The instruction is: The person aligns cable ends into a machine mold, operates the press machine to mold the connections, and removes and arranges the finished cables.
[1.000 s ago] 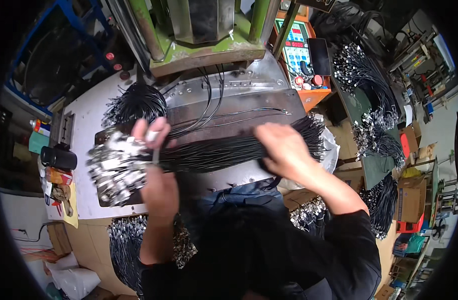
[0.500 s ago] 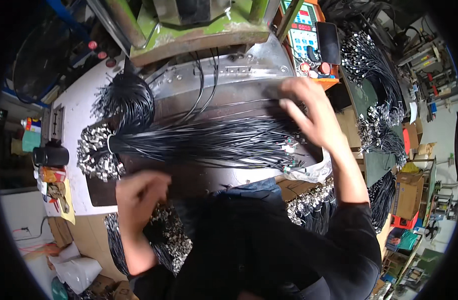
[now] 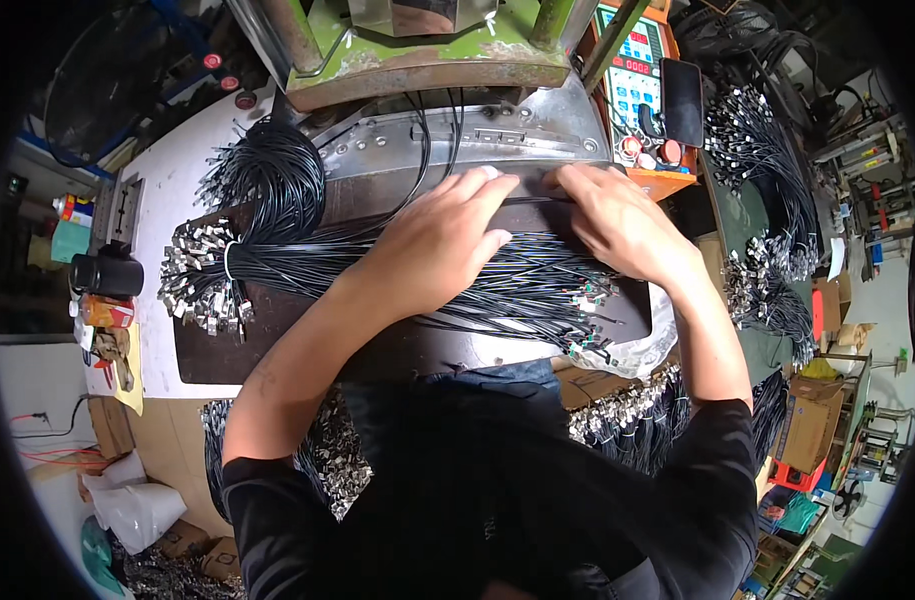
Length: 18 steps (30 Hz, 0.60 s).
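A bundle of thin black cables (image 3: 537, 290) lies fanned across a dark mat (image 3: 277, 345) on the bench, with silver metal connectors (image 3: 199, 275) bunched at its left end and stripped coloured wire tips at its right end. My left hand (image 3: 442, 240) rests palm down on the middle of the bundle, fingers spread toward the far edge. My right hand (image 3: 617, 220) lies flat beside it on the right part of the bundle. Neither hand grips anything.
A green press machine (image 3: 417, 45) stands behind the metal plate (image 3: 477, 140). Another black cable coil (image 3: 277, 180) lies at the far left. An orange control box (image 3: 642, 90) with a phone sits at the right. More cable bundles (image 3: 767, 170) hang at the right and below the bench.
My left hand came up from below the bench edge onto the middle of the bundle. My right hand shifted slightly left and flattened on the cables, which are now spread out.
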Each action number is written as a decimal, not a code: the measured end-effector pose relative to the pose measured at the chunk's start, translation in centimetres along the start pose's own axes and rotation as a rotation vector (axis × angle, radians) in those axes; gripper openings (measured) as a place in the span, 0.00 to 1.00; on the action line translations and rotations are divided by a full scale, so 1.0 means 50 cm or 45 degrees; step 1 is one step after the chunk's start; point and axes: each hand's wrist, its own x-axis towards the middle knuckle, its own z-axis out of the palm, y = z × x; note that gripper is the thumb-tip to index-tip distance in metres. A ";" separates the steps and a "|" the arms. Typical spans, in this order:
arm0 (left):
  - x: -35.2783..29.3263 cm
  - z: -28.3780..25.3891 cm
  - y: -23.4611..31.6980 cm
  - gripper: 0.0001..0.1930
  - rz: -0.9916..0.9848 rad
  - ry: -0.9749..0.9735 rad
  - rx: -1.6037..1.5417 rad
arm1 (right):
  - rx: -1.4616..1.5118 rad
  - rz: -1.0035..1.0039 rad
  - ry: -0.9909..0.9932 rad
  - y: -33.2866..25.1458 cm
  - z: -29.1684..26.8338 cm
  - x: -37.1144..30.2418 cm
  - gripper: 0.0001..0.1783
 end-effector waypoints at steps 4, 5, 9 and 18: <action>0.039 0.011 -0.003 0.11 -0.083 -0.278 0.095 | 0.131 0.070 -0.071 0.021 0.010 -0.012 0.12; 0.050 0.010 -0.001 0.11 -0.117 -0.378 0.135 | 0.152 0.107 -0.118 0.028 0.013 -0.014 0.13; 0.064 -0.002 -0.001 0.11 -0.161 -0.395 0.076 | 0.194 0.148 -0.033 0.007 -0.013 -0.020 0.17; 0.048 -0.002 0.004 0.10 -0.207 -0.365 -0.144 | 0.160 0.142 -0.073 -0.009 -0.010 -0.031 0.25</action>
